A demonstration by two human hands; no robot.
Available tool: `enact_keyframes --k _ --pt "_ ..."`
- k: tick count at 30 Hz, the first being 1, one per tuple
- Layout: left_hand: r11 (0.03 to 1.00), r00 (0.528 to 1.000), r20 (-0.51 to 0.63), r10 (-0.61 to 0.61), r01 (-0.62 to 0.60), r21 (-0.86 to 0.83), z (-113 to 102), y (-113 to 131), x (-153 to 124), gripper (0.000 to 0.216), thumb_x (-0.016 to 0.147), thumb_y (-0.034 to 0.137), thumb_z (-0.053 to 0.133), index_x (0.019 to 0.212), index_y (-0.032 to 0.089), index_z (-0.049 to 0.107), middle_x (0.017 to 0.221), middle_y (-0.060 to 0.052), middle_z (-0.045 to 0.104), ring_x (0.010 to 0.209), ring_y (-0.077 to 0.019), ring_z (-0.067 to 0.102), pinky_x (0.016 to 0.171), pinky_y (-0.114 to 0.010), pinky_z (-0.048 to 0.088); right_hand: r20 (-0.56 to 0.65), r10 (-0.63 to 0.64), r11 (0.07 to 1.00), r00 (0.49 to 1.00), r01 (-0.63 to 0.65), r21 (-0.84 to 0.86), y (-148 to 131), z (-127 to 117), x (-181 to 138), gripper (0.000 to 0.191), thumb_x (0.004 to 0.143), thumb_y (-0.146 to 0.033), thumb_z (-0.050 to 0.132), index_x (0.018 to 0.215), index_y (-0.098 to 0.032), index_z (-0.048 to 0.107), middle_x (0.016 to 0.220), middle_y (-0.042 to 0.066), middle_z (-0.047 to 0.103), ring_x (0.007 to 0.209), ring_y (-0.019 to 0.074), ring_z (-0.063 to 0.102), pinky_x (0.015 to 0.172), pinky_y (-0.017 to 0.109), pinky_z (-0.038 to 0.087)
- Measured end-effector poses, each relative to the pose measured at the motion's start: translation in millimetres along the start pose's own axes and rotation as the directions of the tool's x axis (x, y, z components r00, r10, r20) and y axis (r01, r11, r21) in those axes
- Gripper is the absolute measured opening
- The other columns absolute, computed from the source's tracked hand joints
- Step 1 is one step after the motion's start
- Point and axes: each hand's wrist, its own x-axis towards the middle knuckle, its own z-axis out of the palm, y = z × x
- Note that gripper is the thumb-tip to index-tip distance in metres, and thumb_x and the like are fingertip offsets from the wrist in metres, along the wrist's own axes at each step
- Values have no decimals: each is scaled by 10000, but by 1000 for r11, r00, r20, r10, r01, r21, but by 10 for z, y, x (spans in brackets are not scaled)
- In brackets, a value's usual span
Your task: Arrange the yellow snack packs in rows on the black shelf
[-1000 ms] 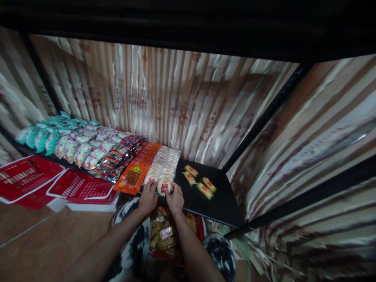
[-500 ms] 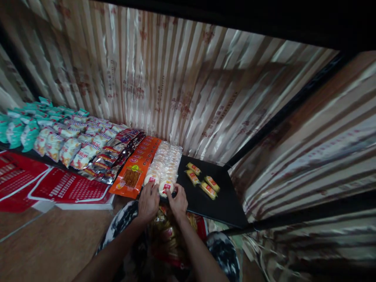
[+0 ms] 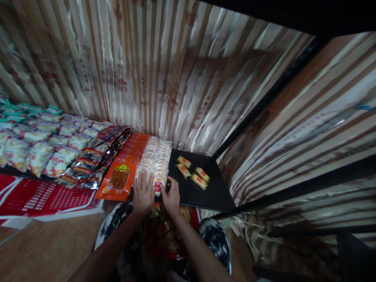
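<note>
My left hand [image 3: 143, 196] lies flat, fingers stretched, on the front left of two rows of clear-wrapped round white biscuits [image 3: 155, 156]. At the rows' front right corner is my right hand [image 3: 172, 197], its thumb touching the front packet and its fingers apart from the thumb along the side. A red label shows on that front packet between my hands. Left of the rows lies an orange snack bag [image 3: 121, 176] with brown sticks pictured on it. Below my forearms sits a red bag of gold-wrapped packets [image 3: 164, 231], partly hidden by my arms.
Several yellow-wrapped packets [image 3: 199, 181] lie on the black shelf [image 3: 217, 192] to the right. Dark shiny bags [image 3: 96, 156] and white snack bags [image 3: 60, 160] fill the left side. Red boxes [image 3: 53, 197] stand below. A striped curtain [image 3: 176, 78] and black post [image 3: 264, 98] enclose the shelf.
My left hand has flattened over the front of the left biscuit row. My right hand stays at the right front corner. The view has shifted to the right.
</note>
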Motion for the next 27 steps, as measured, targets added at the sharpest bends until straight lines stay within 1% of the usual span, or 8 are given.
enact_keyframes --k 2,4,6,8,13,18,23,27 --pt "1000 999 18 28 -28 -4 -5 10 18 479 875 243 395 1352 193 394 1488 -122 198 1385 -302 95 1094 -524 179 -9 -45 999 999 45 -4 14 -5 3 458 853 -406 417 1241 -166 460 1176 121 535 1012 201 534 893 364 439" --pt "999 998 41 41 -40 -7 14 24 32 477 875 232 392 1352 208 393 1484 -108 224 1386 -290 105 1094 -514 194 44 -91 995 995 92 -27 25 -2 -3 458 866 -401 406 1258 -174 471 1219 117 530 1119 214 488 946 378 411" --pt "1000 999 38 24 -23 -14 47 39 35 482 874 229 395 1355 203 387 1479 -106 242 1385 -286 111 1092 -512 206 102 -117 992 988 121 -38 36 -4 -14 453 875 -403 399 1259 -181 487 1234 108 536 1164 215 463 972 378 396" --pt "1000 1000 14 2 -2 -24 77 51 28 489 870 232 404 1358 197 382 1481 -108 238 1386 -291 106 1090 -517 206 103 -109 993 989 113 -30 49 -17 -16 454 885 -401 382 1270 -184 485 1243 105 537 1169 209 465 978 376 394" --pt "999 999 -40 -22 20 -48 89 50 48 489 863 261 426 1349 216 397 1494 -103 197 1386 -306 92 1087 -543 178 40 8 997 999 -11 72 89 -20 109 491 897 -429 322 1300 -184 457 1323 104 483 1247 206 403 1043 408 325" --pt "998 997 -59 -59 58 -19 111 49 160 506 852 317 450 1345 216 402 1491 -114 202 1386 -321 66 1072 -570 189 159 214 925 964 -253 283 67 196 322 642 893 -520 242 1407 -137 275 1460 108 293 1348 201 262 1096 405 241" --pt "999 998 -54 -31 31 6 199 46 207 507 853 288 433 1354 227 384 1466 -103 281 1383 -309 106 1069 -578 191 138 245 880 960 -280 383 32 400 322 661 884 -548 258 1417 -158 248 1463 93 287 1353 189 251 1096 390 237" --pt "1000 997 -71 -26 27 14 273 34 180 521 861 294 426 1366 183 365 1464 -149 264 1376 -303 149 1076 -549 199 136 240 890 961 -274 366 58 367 372 656 892 -550 221 1429 -173 210 1468 78 278 1354 179 248 1094 374 244"
